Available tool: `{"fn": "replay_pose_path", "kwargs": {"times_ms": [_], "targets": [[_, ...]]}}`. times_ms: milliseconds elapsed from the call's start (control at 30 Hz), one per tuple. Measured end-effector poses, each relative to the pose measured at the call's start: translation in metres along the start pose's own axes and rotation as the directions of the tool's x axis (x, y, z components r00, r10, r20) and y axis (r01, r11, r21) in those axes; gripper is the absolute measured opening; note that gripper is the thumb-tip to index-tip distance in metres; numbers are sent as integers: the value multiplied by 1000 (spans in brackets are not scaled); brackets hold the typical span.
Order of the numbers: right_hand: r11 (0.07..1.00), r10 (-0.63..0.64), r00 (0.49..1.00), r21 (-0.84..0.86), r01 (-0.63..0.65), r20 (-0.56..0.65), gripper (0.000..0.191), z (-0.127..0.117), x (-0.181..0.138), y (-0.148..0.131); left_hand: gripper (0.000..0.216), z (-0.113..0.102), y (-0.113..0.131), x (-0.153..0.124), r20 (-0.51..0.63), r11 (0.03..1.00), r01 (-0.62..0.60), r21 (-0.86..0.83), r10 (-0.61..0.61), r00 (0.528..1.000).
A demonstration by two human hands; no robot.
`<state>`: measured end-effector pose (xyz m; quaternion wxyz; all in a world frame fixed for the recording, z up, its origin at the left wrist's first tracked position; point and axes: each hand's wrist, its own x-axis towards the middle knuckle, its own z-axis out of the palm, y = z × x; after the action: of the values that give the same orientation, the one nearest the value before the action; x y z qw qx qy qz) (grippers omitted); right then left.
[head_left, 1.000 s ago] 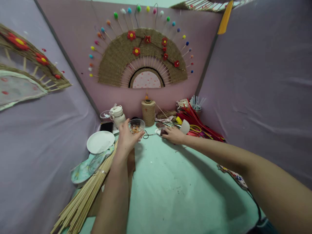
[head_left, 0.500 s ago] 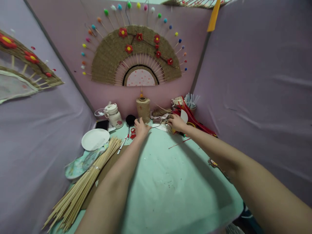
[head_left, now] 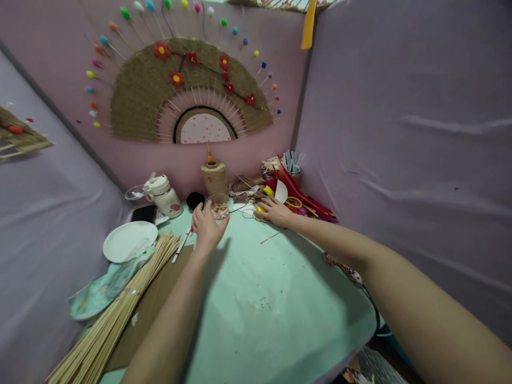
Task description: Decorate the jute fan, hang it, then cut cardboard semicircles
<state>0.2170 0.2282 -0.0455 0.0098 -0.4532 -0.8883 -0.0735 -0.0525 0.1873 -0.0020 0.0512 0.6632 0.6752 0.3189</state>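
My left hand (head_left: 208, 228) is at the near side of a small clear round container (head_left: 220, 207) with colourful bits in it. Its thumb and fingers are spread around the near rim; whether they touch it I cannot tell. My right hand (head_left: 275, 212) lies palm down with fingers stretched out over small craft supplies at the back of the table, beside a yellow piece (head_left: 269, 191) and a white half disc (head_left: 281, 192). What lies beneath the palm is hidden. A thin reddish stick (head_left: 272, 236) rests just in front of it.
A twine spool (head_left: 215, 180), black ball (head_left: 195, 201) and lidded mug (head_left: 163, 196) stand along the back. Left are a white plate (head_left: 130, 241), a bundle of thin sticks (head_left: 116, 314) and cardboard (head_left: 150, 314). Red strips (head_left: 310, 197) lie right. A woven fan (head_left: 136, 90) hangs behind.
The view has swung right, so everything sits further left. My left hand has drawn back from the container, whose contents now show. My right hand's fingers have flattened out over the supplies.
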Motion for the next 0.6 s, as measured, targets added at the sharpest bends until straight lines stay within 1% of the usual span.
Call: {"fn": "replay_pose_path", "kwargs": {"times_ms": [100,200,267,333,400,467,533,600], "targets": [[985,170,985,34,-169,-14,43,-4,25,-5,66,-2,6,-29,31,997,-79,-20,80,996],[949,314,949,44,-313,-21,46,-10,45,-10,62,-2,13,-52,66,989,-144,-33,145,987],[918,393,920,54,-392,-5,49,-15,53,-12,60,-3,17,-65,91,982,-181,-47,185,979],[897,439,899,61,-439,13,50,-21,54,-16,57,-5,18,-77,111,977,-205,-64,211,971],[886,459,888,68,-459,14,53,-29,45,-25,55,-7,18,-89,129,972,-219,-79,228,965],[884,462,887,79,-460,-7,55,-39,27,-41,52,-8,17,-101,152,969,-229,-97,241,959],[886,459,889,84,-457,-2,55,-49,-4,-61,48,-7,16,-112,179,965,-231,-122,251,951],[900,426,904,107,-423,-11,56,-59,-44,-81,42,-5,14,-123,194,962,-230,-149,257,947]]}}
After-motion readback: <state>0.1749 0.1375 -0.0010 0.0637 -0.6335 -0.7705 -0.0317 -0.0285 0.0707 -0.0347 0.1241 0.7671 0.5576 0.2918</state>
